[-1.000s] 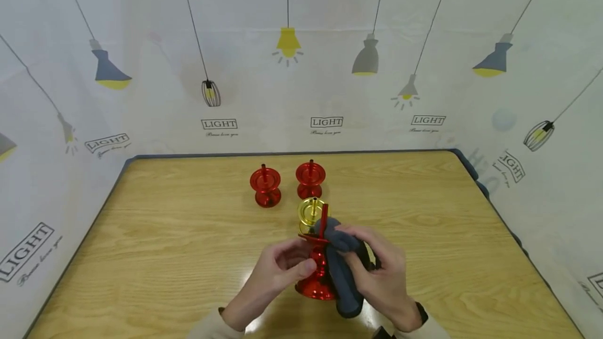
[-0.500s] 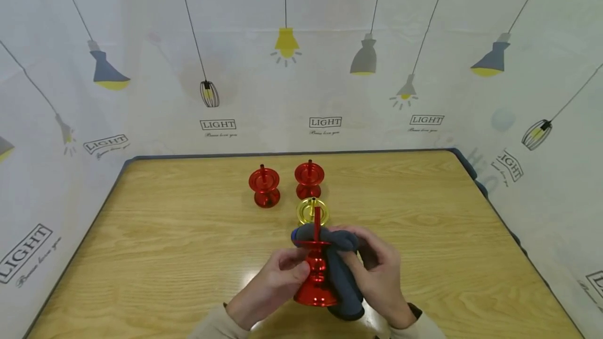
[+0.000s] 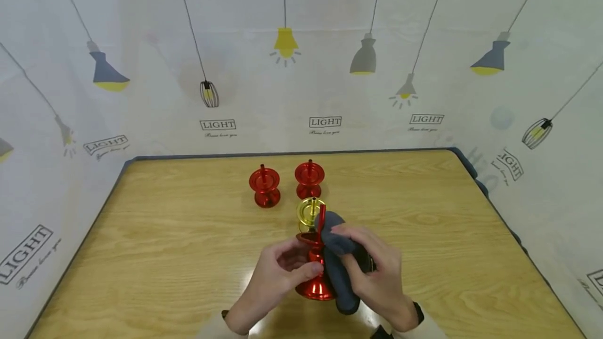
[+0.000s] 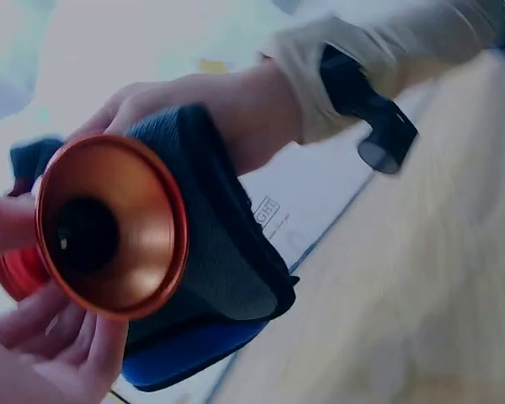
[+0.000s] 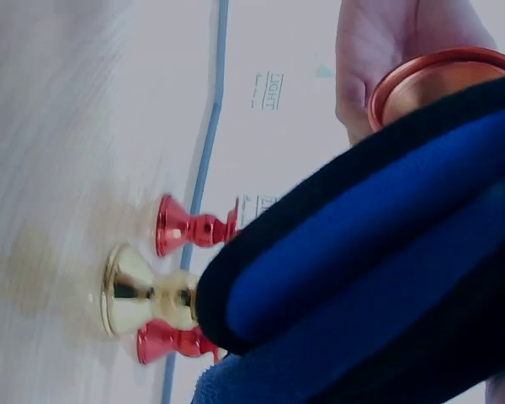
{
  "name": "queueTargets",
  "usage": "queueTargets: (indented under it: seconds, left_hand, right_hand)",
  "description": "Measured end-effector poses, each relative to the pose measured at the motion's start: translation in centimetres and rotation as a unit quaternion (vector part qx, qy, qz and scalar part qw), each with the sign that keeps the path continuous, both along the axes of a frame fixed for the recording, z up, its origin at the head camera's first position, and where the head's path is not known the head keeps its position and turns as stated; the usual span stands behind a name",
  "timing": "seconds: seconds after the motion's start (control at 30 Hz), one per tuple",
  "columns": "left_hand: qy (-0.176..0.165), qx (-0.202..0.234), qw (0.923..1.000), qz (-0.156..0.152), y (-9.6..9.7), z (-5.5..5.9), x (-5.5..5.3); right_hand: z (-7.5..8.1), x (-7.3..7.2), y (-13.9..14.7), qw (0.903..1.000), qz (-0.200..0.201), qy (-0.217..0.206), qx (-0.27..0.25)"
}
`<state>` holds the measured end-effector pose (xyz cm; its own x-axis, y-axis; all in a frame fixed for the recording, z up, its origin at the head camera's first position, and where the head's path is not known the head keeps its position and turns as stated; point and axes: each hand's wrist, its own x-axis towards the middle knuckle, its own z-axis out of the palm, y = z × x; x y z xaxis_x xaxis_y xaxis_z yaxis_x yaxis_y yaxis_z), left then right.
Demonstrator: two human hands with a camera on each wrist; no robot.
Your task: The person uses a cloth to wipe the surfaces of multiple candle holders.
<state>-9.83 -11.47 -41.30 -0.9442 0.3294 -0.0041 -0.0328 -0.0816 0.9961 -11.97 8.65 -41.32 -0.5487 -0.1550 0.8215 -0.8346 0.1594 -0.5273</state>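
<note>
My left hand [image 3: 275, 279] grips a shiny red candlestick [image 3: 314, 291] by its waist, thumb in front. It is held over the table with its pin upward and slightly tilted. My right hand [image 3: 381, 271] pinches a folded dark grey-blue cloth [image 3: 340, 276] against the candlestick's right side, by the dish and the pin. In the left wrist view the candlestick's hollow base [image 4: 147, 240] faces the camera, with the cloth [image 4: 223, 244] behind it. The cloth's bright blue underside [image 5: 362, 236] fills much of the right wrist view and hides most of the right hand there.
Just beyond the hands a gold candlestick [image 3: 306, 212] stands upright, partly covered by the cloth. Two red candlesticks stand farther back, one at the left [image 3: 265, 184] and one at the right [image 3: 309, 178]. A wall sheet printed with lamps borders the wooden table [image 3: 165, 245].
Half a second ago the cloth reached across behind the candlestick's dish; now it has drawn back to the right side. The candlestick has tipped a little, its pin leaning right.
</note>
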Motion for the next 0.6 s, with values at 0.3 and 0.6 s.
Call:
queueTargets:
  seconds: [0.3,0.6]
  left_hand:
    - [-0.096,0.236,0.9492,-0.185,-0.8,-1.6,-0.1]
    - [-0.056,0.079,0.9938,-0.055,-0.3,0.0,0.2]
  right_hand:
    - [-0.3,0.4,-0.3,0.9834,0.117,-0.093,-0.103]
    - [0.4,-0.1,0.1,0.9994,0.021,-0.011,-0.027]
